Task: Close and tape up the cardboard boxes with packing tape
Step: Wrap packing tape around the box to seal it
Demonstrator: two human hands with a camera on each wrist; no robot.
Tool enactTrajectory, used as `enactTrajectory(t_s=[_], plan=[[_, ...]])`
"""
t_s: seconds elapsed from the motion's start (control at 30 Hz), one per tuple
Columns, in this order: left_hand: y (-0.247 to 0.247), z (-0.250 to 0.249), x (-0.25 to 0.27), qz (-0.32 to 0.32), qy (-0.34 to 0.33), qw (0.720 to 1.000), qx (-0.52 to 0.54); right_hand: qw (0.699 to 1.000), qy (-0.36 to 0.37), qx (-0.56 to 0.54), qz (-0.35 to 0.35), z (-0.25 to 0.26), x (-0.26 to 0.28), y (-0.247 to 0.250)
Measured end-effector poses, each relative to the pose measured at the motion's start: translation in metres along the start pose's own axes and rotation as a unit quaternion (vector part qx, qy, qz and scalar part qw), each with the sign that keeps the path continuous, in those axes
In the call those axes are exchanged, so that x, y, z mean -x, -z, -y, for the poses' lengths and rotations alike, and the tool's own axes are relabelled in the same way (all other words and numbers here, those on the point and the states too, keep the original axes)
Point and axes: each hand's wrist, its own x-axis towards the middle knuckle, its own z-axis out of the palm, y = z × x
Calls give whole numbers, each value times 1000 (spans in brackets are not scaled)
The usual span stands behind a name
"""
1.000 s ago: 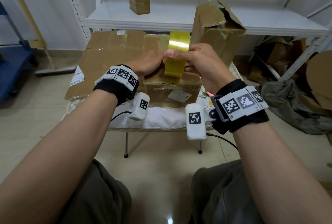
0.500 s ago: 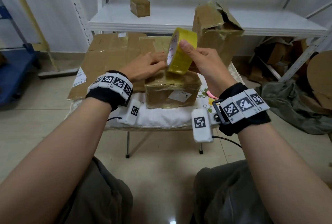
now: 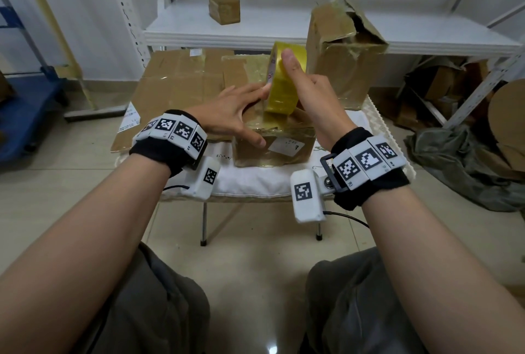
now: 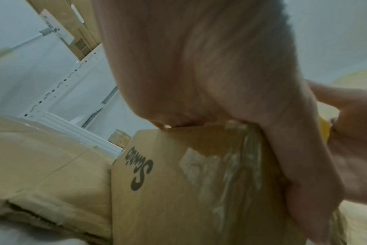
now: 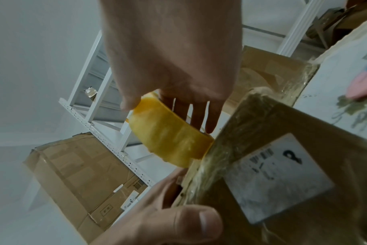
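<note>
A small brown cardboard box (image 3: 287, 152), wrapped in old clear tape and bearing a white label (image 3: 285, 145), sits on a white padded table (image 3: 255, 180). My right hand (image 3: 288, 69) grips a yellow packing tape roll (image 3: 279, 98) upright, thumb on its outer face, its lower edge on the box top. My left hand (image 3: 238, 109) lies spread on the box top, thumb over the front edge, fingertips against the roll's side. In the right wrist view the tape roll (image 5: 170, 137) meets the box (image 5: 262, 132) edge. The left wrist view shows my palm (image 4: 199, 66) over the box (image 4: 168, 190).
A taller torn box (image 3: 341, 49) stands just behind on the right. Flattened cardboard (image 3: 176, 83) leans at the back left. A white shelf (image 3: 270, 32) holds a little box (image 3: 224, 8). A blue cart (image 3: 22, 109) stands left, cardboard clutter (image 3: 454, 92) right.
My right hand has turned the roll edge-on and brought it down onto the box top. My left hand has spread out flat over the box, thumb now over the front edge.
</note>
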Motion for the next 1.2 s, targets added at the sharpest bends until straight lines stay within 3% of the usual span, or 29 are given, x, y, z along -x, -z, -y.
enactTrajectory(t_s=[0.13, 0.43, 0.6, 0.9, 1.2], plan=[[1, -4, 3, -8, -17, 1000, 22, 999, -4, 3, 38, 1, 4, 1], [3, -13, 9, -26, -18, 999, 29, 999, 44, -10, -19, 1, 7, -2], [1, -7, 7, -29, 13, 998, 45, 998, 64, -29, 7, 13, 21, -3], [1, -10, 7, -29, -26, 999, 13, 996, 32, -81, -7, 5, 24, 5], [-8, -11, 9, -54, -30, 998, 18, 993, 23, -100, 50, 6, 31, 3]])
